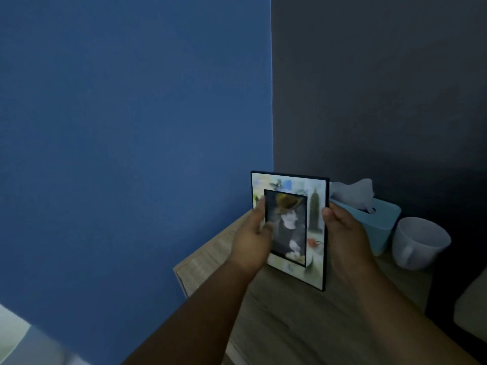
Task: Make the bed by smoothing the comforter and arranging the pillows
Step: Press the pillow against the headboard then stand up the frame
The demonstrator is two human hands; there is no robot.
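A picture frame (312, 233) with a pale patterned border and a dark inner photo stands upright on a wooden bedside table (290, 320). My left hand (251, 239) grips its left edge and my right hand (342, 233) grips its right edge. The frame's lower corner touches or hovers just over the tabletop; I cannot tell which. No comforter or pillow is clearly in view; a pale rounded shape (471, 314) shows at the right edge.
A light blue tissue box (379, 222) with a tissue sticking up sits behind the frame. A white mug (419, 243) stands to its right. A blue wall (131, 127) rises at the left, a dark grey wall (382, 88) behind the table.
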